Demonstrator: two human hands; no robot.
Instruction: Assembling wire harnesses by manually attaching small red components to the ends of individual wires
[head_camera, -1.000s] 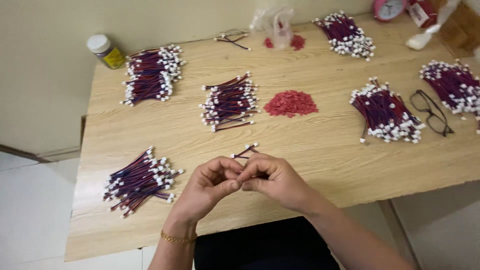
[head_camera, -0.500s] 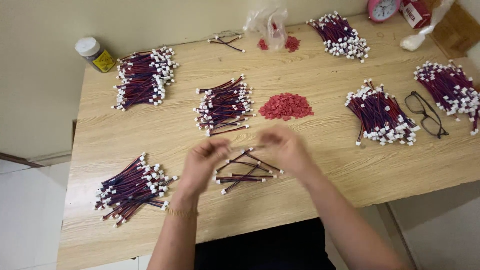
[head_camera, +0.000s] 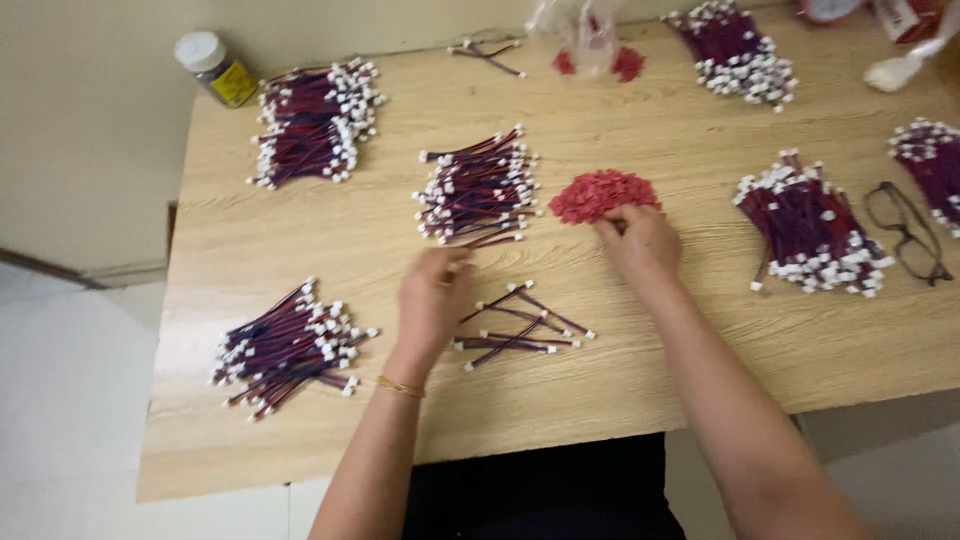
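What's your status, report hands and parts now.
Left hand open at the wire bundle. Right hand fingers in the red pile, grip unclear. Loose wires between the hands.

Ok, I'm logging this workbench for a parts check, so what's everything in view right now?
wooden table: one, light wood.
wire bundles with white connectors: six piles, dark red-purple, spread across the table.
loose wires: a few, between the hands.
small red pieces: one heap, centre.
clear bag: one, red pieces by it, far edge.
jar: one, white lid, yellow label, far left corner.
eyeglasses: one pair, dark, right.
bracelet: one, gold, left wrist.
left hand: beside the loose wires.
right hand: fingertips at the red heap.
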